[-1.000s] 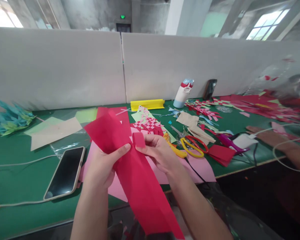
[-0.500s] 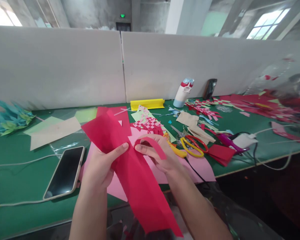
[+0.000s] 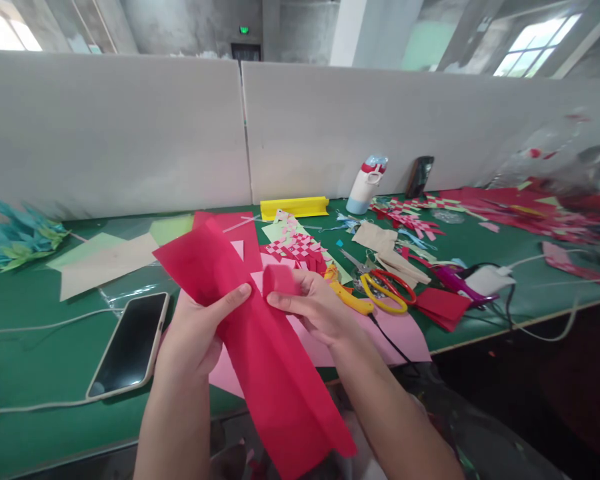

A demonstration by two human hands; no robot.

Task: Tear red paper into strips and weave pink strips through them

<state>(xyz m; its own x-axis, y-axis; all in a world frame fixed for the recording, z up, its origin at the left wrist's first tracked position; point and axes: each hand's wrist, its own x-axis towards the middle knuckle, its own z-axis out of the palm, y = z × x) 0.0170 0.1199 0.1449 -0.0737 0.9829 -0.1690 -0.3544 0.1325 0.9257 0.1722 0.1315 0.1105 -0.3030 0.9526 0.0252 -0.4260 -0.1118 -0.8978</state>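
Note:
A long red paper sheet (image 3: 275, 373) hangs at a slant over the table's front edge, creased lengthwise. My left hand (image 3: 200, 327) pinches its left side, thumb on top and fingers beneath. My right hand (image 3: 313, 303) is closed on a narrow strip (image 3: 281, 279) at the sheet's right side; the strip curls up over the fingertips. Whether the strip is fully torn from the sheet I cannot tell. Pink paper (image 3: 400, 337) lies beneath, partly hidden by the hands and sheet.
A phone (image 3: 130, 343) lies on the green table (image 3: 35, 360) at left. To the right are scissors (image 3: 384, 293), a yellow corded tool (image 3: 353, 300), folded red paper (image 3: 443, 308) and cables. Behind stand a bottle (image 3: 367, 185) and a white partition (image 3: 355, 127).
Both hands and the red sheet have shifted slightly left. The strip's free end, which drooped over my right hand, is now curled into a tighter loop above the fingertips.

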